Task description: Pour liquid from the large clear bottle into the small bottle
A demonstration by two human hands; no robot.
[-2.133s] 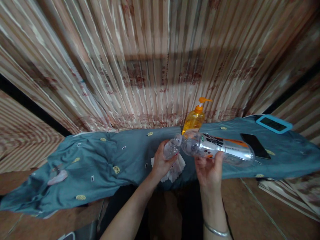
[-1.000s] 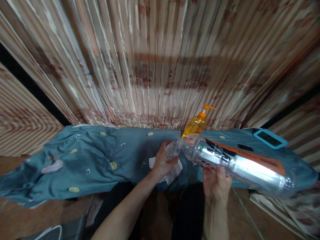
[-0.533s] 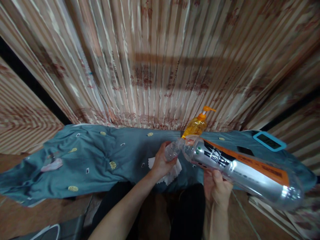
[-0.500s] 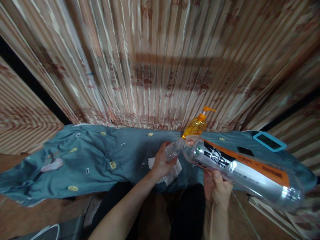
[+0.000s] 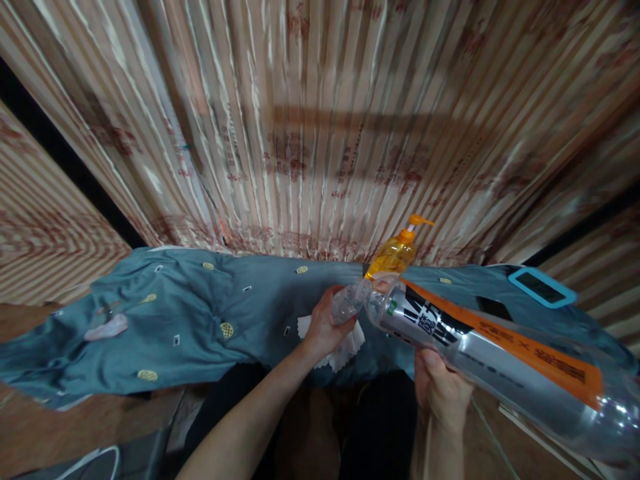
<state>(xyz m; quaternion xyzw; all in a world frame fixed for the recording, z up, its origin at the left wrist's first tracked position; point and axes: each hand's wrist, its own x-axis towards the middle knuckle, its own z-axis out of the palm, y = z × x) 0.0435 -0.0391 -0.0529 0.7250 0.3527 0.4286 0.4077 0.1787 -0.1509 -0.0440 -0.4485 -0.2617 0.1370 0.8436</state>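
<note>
My left hand (image 5: 325,327) is wrapped round a small clear plastic bottle (image 5: 349,301) above the cloth-covered table. My right hand (image 5: 443,387) grips a large clear bottle with a silver and orange label (image 5: 480,347) from below, tilted with its neck towards the small bottle. The two necks meet or nearly meet; whether they touch is hard to tell. Beneath my left hand lies a white scalloped cloth (image 5: 340,353). Just behind the large bottle's neck stands an orange pump bottle (image 5: 393,255) with yellow liquid.
The table has a teal patterned cover (image 5: 265,287). On its right lie a blue-framed device (image 5: 543,287) and a dark flat object (image 5: 493,308). A pale pinkish item (image 5: 107,328) lies at the left. Striped curtains (image 5: 320,133) hang behind.
The large bottle and my right hand have shifted slightly right and towards me, and the bottle looks larger. My left hand has hardly moved.
</note>
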